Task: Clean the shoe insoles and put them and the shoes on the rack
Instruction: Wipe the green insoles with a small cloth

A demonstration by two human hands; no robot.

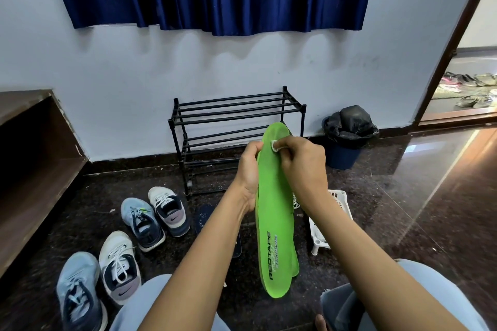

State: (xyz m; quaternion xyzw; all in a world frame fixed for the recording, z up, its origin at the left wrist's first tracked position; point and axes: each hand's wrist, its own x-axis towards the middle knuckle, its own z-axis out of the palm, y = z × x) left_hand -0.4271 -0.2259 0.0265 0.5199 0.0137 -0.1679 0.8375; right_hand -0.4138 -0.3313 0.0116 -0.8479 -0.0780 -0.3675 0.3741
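A bright green insole [275, 223] stands upright in front of me, heel end low, with a second green insole partly hidden behind it. My left hand [248, 169] grips its left edge near the toe end. My right hand [301, 164] pinches a small white wipe [274, 145] against the upper part of the insole. The black metal shoe rack [231, 126] stands behind against the wall with bare shelves. Several sneakers lie on the floor at the left: a blue one [141, 223], a white and navy one [168, 209], another white one [118, 266] and another blue one [78, 293].
A dark insole [203, 217] lies on the floor under my left forearm. A white plastic basket [337, 212] sits right of the rack. A bin lined with a black bag [347, 137] stands by the wall. A wooden bench [32, 156] is at the left, a doorway at the right.
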